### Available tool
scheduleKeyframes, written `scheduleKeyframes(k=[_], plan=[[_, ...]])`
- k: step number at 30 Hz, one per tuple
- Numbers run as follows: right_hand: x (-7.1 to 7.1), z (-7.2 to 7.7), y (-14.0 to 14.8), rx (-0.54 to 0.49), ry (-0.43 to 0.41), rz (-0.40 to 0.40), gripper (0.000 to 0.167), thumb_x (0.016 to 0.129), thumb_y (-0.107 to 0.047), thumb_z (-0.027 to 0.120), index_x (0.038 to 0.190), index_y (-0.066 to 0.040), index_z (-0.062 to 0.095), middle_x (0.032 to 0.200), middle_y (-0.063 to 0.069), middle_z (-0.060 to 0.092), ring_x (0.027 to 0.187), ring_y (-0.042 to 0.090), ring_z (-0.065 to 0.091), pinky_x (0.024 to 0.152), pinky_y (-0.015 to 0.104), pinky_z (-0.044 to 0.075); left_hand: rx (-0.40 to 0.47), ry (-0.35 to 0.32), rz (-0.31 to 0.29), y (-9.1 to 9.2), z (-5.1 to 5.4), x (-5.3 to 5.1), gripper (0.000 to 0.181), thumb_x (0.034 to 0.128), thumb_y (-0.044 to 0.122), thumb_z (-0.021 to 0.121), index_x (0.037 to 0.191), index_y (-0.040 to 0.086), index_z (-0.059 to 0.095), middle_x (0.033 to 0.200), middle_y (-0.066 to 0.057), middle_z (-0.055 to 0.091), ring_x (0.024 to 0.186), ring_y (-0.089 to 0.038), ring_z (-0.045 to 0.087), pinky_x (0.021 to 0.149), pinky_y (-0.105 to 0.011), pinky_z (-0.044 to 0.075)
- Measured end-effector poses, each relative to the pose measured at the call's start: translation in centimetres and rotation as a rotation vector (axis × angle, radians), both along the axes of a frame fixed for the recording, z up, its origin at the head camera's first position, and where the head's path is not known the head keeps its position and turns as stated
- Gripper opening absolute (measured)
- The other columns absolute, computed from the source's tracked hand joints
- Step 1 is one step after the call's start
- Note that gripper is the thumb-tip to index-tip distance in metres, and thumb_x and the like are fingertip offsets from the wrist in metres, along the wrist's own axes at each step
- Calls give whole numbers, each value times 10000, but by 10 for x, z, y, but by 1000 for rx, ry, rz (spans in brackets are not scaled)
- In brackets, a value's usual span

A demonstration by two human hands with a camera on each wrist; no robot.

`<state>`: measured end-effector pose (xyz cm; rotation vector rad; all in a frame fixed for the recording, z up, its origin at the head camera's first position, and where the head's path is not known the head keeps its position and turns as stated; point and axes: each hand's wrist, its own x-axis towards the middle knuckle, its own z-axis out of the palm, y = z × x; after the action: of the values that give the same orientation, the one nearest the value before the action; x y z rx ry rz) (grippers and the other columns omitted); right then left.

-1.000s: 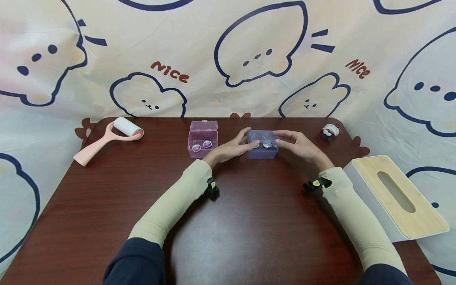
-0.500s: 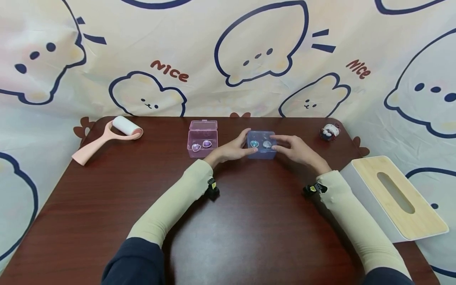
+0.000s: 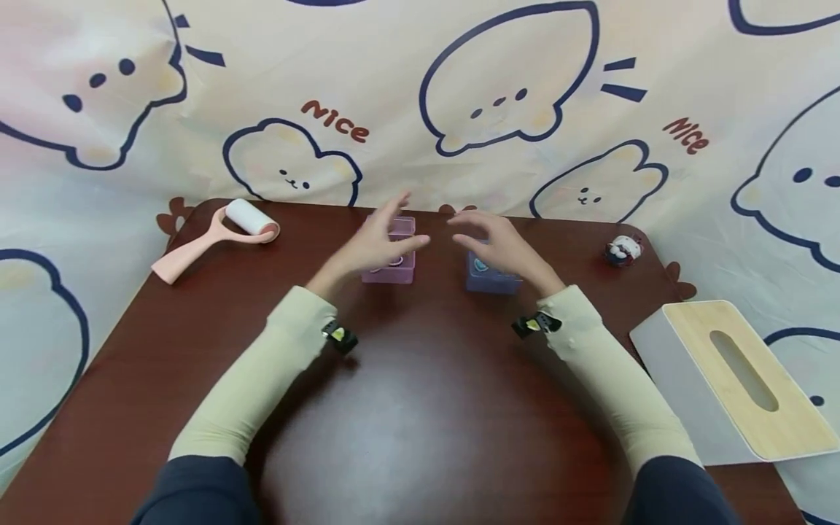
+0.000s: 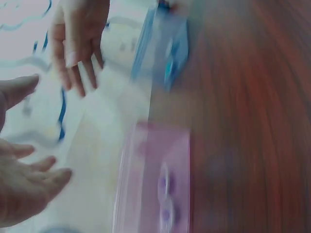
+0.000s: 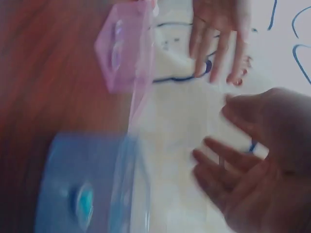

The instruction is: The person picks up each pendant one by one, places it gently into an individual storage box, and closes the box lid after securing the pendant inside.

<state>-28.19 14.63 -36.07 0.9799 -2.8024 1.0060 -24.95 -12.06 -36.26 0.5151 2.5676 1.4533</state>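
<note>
My left hand [image 3: 375, 244] hovers over the pink see-through box [image 3: 394, 275], fingers spread and holding nothing. That box stands with its lid tipped back. Inside it are two rings with purple stones [image 4: 166, 213], partly covered by the hand in the head view. On the right, my right hand [image 3: 497, 244] hangs in the air above the blue see-through box [image 3: 494, 283], thumb and fingers apart and nothing in them. A ring with a turquoise stone [image 5: 85, 204] shows in the blue box. Both wrist views are blurred.
A pink-handled lint roller [image 3: 216, 237] lies at the back left of the brown table [image 3: 394, 408]. At the back right sits a small white-and-dark figurine [image 3: 623, 250]. A tissue box with a wooden top [image 3: 748, 386] stands along the right edge. Patterned cloth hangs behind.
Both hands have let go of the blue box and lifted. The left hand has moved left over the pink box; the right has shifted slightly left. The blue box's lid has come down.
</note>
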Motion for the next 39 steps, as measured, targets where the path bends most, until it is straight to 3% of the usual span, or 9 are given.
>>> scheduleKeyframes(k=[3, 8, 12, 15, 20, 23, 32, 39], plan=[[-15, 3, -26, 75, -105, -73, 405, 1050, -243, 600, 1422, -84, 597, 1438, 126, 628, 1342, 303, 594, 1141, 473, 469, -70, -128, 6, -34, -1, -1, 1122, 897, 497, 760, 1666, 246, -18, 1729, -115, 130, 1594, -338, 194, 1276, -573, 230], [-47, -8, -60, 146, -400, -145, 568, 1084, -341, 507, 1542, -14, 434, 1493, 184, 565, 1353, 338, 569, 1139, 465, 464, -155, -349, -38, -73, -21, 0, 1217, 890, 465, 777, 1649, 213, -142, 1750, -117, -22, 1623, -348, 38, 1301, -574, 113], [-63, -20, -77, 10, -675, -180, 585, 1100, -302, 473, 1547, 61, 369, 1403, 239, 623, 1248, 355, 653, 1068, 423, 534, -66, -416, -96, -80, -42, 0, 1102, 968, 344, 710, 1648, 156, -137, 1748, -137, -21, 1625, -347, 11, 1311, -544, 93], [-67, -28, -87, -83, -786, -196, 513, 1102, -256, 471, 1501, 64, 428, 1370, 235, 650, 1254, 339, 662, 1069, 413, 540, 28, -422, -115, -79, -52, -1, 1023, 1007, 276, 657, 1648, 147, -129, 1750, -124, -21, 1629, -308, -8, 1317, -524, 77], [-65, -33, -98, -167, -817, -186, 437, 1096, -197, 488, 1461, 42, 476, 1371, 214, 648, 1274, 321, 647, 1097, 421, 520, 136, -423, -125, -79, -58, -3, 919, 1039, 223, 603, 1656, 173, -76, 1750, -79, -10, 1624, -260, -10, 1316, -533, 41], [-65, -35, -100, -224, -807, -187, 454, 1084, -161, 511, 1481, 51, 454, 1387, 220, 634, 1275, 324, 645, 1100, 422, 517, 158, -420, -122, -80, -59, -2, 885, 1044, 218, 594, 1655, 196, -47, 1746, -68, 7, 1619, -251, 0, 1313, -544, 32], [-67, -38, -99, -285, -814, -171, 488, 1076, -104, 509, 1525, 58, 407, 1383, 240, 635, 1268, 343, 650, 1091, 413, 524, 145, -467, -72, -80, -63, -1, 897, 1032, 298, 614, 1645, 295, -41, 1748, -30, 18, 1618, -236, -1, 1298, -594, -5], [-69, -37, -99, -331, -771, -173, 536, 1060, -75, 539, 1563, 8, 374, 1368, 233, 654, 1251, 337, 658, 1076, 414, 534, 156, -463, -82, -81, -64, -2, 872, 1039, 285, 603, 1638, 307, -30, 1743, -41, 34, 1609, -232, 31, 1301, -582, 9]])
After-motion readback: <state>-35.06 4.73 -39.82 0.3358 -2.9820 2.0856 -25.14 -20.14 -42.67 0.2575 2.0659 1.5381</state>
